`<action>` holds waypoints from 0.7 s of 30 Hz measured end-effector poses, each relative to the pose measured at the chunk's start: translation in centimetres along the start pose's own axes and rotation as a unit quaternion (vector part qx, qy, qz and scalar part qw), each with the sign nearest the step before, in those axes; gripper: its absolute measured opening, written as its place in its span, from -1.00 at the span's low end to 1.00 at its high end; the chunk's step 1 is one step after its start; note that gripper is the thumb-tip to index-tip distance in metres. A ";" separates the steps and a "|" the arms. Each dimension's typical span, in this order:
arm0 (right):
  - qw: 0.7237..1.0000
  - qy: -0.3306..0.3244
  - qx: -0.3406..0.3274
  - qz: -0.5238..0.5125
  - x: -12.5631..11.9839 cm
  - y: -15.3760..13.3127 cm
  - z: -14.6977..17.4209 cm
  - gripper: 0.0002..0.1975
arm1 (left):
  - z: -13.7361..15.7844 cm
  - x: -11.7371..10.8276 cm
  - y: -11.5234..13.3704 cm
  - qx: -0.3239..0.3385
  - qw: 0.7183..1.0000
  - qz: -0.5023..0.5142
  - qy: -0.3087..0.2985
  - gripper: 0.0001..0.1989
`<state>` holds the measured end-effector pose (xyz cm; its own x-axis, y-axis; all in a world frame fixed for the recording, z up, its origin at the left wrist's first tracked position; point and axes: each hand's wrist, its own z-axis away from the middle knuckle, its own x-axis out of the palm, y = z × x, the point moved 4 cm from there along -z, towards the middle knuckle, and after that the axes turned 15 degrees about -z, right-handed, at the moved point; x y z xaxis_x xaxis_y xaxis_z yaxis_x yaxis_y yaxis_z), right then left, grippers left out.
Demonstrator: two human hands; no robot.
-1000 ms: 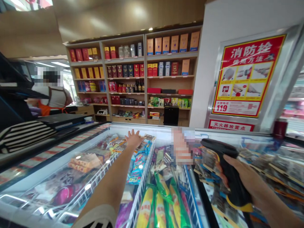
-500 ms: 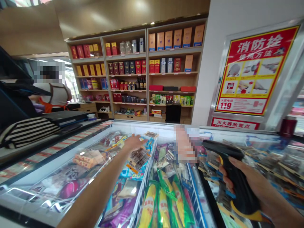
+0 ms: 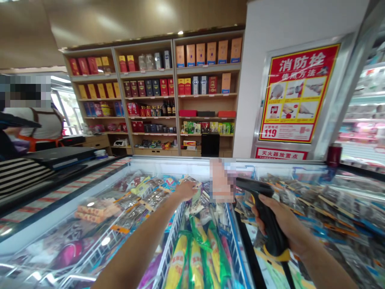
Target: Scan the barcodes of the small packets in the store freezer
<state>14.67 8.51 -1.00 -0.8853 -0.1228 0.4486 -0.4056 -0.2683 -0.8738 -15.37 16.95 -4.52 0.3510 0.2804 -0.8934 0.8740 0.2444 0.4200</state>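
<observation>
My left hand (image 3: 185, 190) reaches into the chest freezer (image 3: 141, 164), its fingers curled on the edge of a small packet (image 3: 191, 181) near the back wall; the fingertips are partly hidden. Left of it lie dark flat packets (image 3: 155, 196) with orange and pale strips. Below and right of it, a white wire basket (image 3: 173, 233) holds yellow-and-green corn packs (image 3: 197, 257). My right hand (image 3: 279, 220) is wrapped round the handle of a black barcode scanner (image 3: 270, 224) with yellow trim and a cable, held over the freezer's right side and pointing left.
Brown-looking packets (image 3: 337, 204) fill the freezer's right part. A striped bag (image 3: 24, 178) and a black flat device (image 3: 60, 156) lie on the left counter. Behind stand shelves (image 3: 177, 96) of boxed goods. A co-worker (image 3: 36, 120) stands at far left; a dark red cup (image 3: 334, 154) is at right.
My left hand has moved right to the small packet, its fingers now curled. The dark packets lie further left and are spread out. The view has turned slightly right; the scanner stays in my right hand.
</observation>
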 end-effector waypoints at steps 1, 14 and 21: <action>1.000 -0.011 0.008 -0.012 0.3 0.1 0.1 -0.74 | 1.2 -0.2 0.4 0.011 1.000 -0.016 -0.012 -0.88; 0.998 -0.044 0.012 0.048 2.1 0.6 3.4 -0.72 | 6.8 0.4 3.6 -0.058 0.996 -0.063 0.012 -0.45; 0.998 -0.024 0.047 0.044 2.0 1.2 3.4 -0.66 | 7.1 1.3 1.9 -0.099 0.993 0.038 -0.052 -0.69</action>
<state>13.12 4.70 -0.53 -0.9035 -0.1952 0.3816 -0.3020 -0.3418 -0.8899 -10.89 11.22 -5.96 0.4556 0.2102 -0.8650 0.7640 0.4064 0.5011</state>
